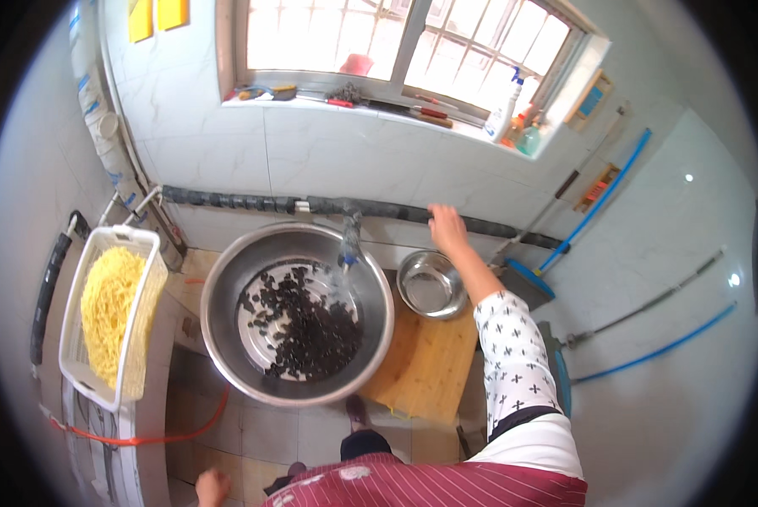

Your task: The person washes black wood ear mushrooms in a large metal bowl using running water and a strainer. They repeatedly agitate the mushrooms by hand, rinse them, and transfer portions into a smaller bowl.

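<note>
My right hand [448, 229] is raised near the foam-wrapped pipe [391, 210] on the wall, above a small steel bowl [431, 284]; whether it touches the pipe I cannot tell. Nothing shows in its grasp. My left hand [213, 487] hangs low at the bottom edge, partly cut off, with its fingers curled and no object visible. Between them stands a large steel basin [211, 342] with many dark, wet pieces [319, 336], perhaps wood ear fungus, in it. A wrapped tap [350, 244] points down into this basin. The small bowl rests on a wooden board [426, 364].
On the left, a white plastic basket [68, 355] holds yellow shreds [111, 304]. An orange hose [163, 439] curves below it. Knives and spray bottles [504, 111] line the windowsill. A blue-handled dustpan [526, 279] and other long handles lean at the right wall.
</note>
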`<state>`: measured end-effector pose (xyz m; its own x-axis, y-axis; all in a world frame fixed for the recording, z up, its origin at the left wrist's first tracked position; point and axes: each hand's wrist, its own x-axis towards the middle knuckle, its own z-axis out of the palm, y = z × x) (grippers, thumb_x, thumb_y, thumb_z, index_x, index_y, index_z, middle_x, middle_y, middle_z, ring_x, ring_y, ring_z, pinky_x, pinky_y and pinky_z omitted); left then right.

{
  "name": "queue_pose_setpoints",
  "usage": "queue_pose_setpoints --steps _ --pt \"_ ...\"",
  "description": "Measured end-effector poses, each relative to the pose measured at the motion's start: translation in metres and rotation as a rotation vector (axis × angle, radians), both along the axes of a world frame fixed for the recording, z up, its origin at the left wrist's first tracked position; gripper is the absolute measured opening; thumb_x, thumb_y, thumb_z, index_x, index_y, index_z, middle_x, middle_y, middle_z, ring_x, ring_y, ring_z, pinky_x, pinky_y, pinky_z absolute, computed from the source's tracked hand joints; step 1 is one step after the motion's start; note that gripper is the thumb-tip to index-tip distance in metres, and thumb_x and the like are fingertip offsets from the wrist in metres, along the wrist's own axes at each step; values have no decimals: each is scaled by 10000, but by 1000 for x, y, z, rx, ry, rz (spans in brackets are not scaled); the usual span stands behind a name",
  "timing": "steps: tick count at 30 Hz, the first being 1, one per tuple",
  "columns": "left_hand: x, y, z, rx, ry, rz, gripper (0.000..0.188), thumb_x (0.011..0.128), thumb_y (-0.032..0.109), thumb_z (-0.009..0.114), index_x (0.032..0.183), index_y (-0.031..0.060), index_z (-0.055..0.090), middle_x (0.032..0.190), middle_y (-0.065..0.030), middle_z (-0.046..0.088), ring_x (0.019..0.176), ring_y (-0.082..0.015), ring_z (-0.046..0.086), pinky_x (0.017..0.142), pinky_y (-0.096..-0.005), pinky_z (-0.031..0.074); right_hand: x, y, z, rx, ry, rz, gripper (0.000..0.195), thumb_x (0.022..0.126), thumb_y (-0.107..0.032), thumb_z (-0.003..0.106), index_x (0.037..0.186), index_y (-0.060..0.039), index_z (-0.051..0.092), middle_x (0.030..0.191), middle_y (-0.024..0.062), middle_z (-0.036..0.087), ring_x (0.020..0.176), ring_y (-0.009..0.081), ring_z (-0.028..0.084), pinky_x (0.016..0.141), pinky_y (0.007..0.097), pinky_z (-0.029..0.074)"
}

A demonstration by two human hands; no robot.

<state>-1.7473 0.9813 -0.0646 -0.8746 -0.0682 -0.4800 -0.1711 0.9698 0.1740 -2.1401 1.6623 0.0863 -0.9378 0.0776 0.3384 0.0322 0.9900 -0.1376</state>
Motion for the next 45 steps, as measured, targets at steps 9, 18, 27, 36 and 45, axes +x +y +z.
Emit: queue_pose_setpoints --steps 9,18,27,36,45 --pt "-47 153 89 257 -342 635 320 818 225 596 1017 -20 647 822 -226 661 791 -324 658 675 -393 507 -324 132 15 276 459 -131 400 909 -145 397 1302 -80 425 1334 114 465 1254 280 413 994 415 378" --pt "-77 193 96 161 -278 410 286 846 202 565 1048 18 650 782 -192 671 684 -250 659 640 -376 506 -377 144 37 249 40 -123 348 933 -135 377 1269 -90 454 1294 72 493 1291 231 377 1066 472 279" --pt "-102 184 50 186 -274 405 239 770 264 610 795 37 682 694 -132 667 670 -266 667 640 -379 524 -303 180 33 299 489 34 128 787 -46 521 903 -68 574 985 99 554 956 287 523 792 409 429" --pt "-148 233 -14 333 -359 293 233 844 231 584 961 37 639 689 -119 664 641 -228 657 598 -330 495 54 82 -216 -493 -329 131 254 789 -238 672 942 -110 515 693 110 607 647 328 625 549 409 471" --pt "-216 304 -183 451 -141 148 305 812 168 622 1096 67 580 904 -134 615 799 -307 605 704 -394 493 61 -122 -442 -482 -585 194 296 812 -310 651 930 -68 526 838 120 620 783 294 604 680 396 481"
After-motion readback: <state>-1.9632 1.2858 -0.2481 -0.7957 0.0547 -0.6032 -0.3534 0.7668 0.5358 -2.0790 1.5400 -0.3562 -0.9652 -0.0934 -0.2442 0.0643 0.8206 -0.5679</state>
